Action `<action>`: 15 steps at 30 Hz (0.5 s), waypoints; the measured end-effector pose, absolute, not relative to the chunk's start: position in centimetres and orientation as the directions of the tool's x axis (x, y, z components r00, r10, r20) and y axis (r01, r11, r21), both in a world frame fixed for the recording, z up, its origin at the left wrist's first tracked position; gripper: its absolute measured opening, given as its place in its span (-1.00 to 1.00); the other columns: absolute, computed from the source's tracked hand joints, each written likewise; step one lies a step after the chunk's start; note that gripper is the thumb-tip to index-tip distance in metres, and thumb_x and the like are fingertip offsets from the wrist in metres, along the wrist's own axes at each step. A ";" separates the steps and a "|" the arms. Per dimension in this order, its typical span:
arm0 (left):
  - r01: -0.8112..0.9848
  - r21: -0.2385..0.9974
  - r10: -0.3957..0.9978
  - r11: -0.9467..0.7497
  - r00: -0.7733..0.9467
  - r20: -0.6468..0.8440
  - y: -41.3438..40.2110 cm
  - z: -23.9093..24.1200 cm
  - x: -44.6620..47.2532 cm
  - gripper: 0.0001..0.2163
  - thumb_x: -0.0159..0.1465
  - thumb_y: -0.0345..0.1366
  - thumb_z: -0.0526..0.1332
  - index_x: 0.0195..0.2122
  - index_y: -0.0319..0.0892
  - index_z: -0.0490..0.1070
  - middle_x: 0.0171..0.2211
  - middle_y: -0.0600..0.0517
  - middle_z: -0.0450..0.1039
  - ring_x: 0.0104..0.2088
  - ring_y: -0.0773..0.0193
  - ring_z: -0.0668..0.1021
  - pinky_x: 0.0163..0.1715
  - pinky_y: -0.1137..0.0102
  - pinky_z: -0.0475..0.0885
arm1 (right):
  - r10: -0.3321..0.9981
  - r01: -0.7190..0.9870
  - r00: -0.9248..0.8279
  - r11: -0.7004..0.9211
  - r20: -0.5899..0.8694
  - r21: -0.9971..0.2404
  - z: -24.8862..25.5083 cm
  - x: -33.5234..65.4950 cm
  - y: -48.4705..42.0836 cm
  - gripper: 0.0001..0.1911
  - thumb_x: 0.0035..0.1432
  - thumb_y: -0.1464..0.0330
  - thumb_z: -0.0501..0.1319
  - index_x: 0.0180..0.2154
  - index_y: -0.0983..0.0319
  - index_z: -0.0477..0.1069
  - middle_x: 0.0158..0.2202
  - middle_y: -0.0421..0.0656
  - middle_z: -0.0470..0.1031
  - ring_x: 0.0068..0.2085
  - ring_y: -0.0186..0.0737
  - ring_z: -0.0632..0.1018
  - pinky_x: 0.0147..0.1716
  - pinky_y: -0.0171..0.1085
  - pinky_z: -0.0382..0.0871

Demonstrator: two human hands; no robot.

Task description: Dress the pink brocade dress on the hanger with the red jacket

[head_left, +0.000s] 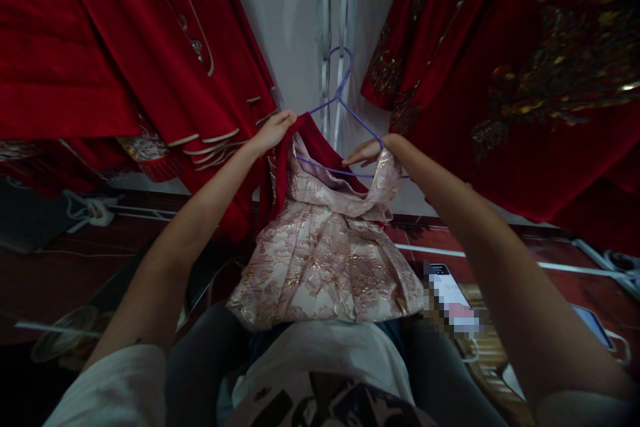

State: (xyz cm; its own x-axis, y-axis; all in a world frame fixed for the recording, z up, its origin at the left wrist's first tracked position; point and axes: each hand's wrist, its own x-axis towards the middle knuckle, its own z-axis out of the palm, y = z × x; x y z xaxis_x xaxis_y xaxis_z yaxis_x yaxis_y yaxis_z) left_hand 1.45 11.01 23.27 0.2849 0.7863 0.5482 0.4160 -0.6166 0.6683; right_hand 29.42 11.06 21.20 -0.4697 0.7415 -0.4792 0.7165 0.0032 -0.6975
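Observation:
A pink and gold brocade garment [325,260] with a red lining hangs on a purple wire hanger [345,113], whose hook sits on white straps in front of a pale wall. My left hand [274,130] is closed on the garment's red left shoulder edge. My right hand [367,152] pinches the garment's right shoulder where it lies over the hanger's arm. The garment's hem drapes down onto my lap.
Red embroidered robes hang at the left [125,60] and at the right [525,80], close on both sides of the hanger. A phone [453,300] lies at my right, another device [593,325] further right. White cables [93,212] run over the dark red floor.

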 end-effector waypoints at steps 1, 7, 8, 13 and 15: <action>0.428 0.657 0.783 -0.621 0.296 0.547 11.1 23.3 1.3 -0.68 0.30 -0.03 0.07 -0.42 -0.18 0.29 -0.49 0.08 0.30 -0.39 0.32 0.39 -0.29 0.43 0.32 | 0.749 0.711 -0.463 -0.006 -0.474 -0.703 20.9 29.5 11.0 -0.77 0.23 0.36 0.14 -0.20 0.35 0.51 -0.19 -0.11 0.56 -0.15 -0.51 0.51 -0.24 -0.50 0.31; 0.558 0.460 0.714 -0.690 0.425 0.556 11.7 23.3 0.7 -0.69 0.33 -0.07 0.00 -0.40 -0.18 0.30 -0.45 0.05 0.32 -0.34 0.28 0.39 -0.21 0.38 0.31 | 0.865 0.764 -0.370 0.075 -0.340 -0.641 21.7 29.8 11.1 -0.79 -0.08 0.33 0.38 -0.37 0.31 0.50 -0.43 -0.12 0.53 -0.32 -0.22 0.54 -0.31 -0.28 0.41; 0.599 0.397 0.702 -0.695 0.446 0.555 11.8 23.1 0.7 -0.70 0.33 -0.09 -0.01 -0.40 -0.18 0.31 -0.44 0.03 0.33 -0.32 0.26 0.40 -0.17 0.35 0.31 | 0.910 0.792 -0.315 0.095 -0.271 -0.603 22.0 29.9 11.2 -0.77 -0.12 0.35 0.39 -0.35 0.30 0.49 -0.44 -0.14 0.52 -0.35 -0.20 0.52 -0.33 -0.27 0.40; 0.787 0.199 0.726 -0.584 0.396 0.563 11.7 22.3 1.3 -0.73 0.34 -0.14 -0.04 -0.26 -0.16 0.38 -0.31 -0.09 0.37 -0.16 0.09 0.42 -0.04 0.17 0.27 | 0.931 0.891 0.010 0.158 0.365 -0.426 22.7 32.4 10.8 -0.62 -0.08 0.49 0.26 -0.13 0.25 0.39 -0.30 -0.14 0.49 -0.27 -0.20 0.48 -0.26 -0.28 0.35; 0.814 0.182 0.746 -0.552 0.385 0.543 11.5 22.1 1.6 -0.72 0.35 -0.14 -0.05 -0.21 -0.16 0.38 -0.26 -0.12 0.37 -0.11 0.05 0.41 -0.04 0.13 0.26 | 0.865 0.905 0.101 0.125 0.491 -0.406 22.6 34.1 10.3 -0.61 -0.04 0.51 0.19 -0.09 0.24 0.37 -0.24 -0.10 0.47 -0.22 -0.18 0.47 -0.21 -0.26 0.32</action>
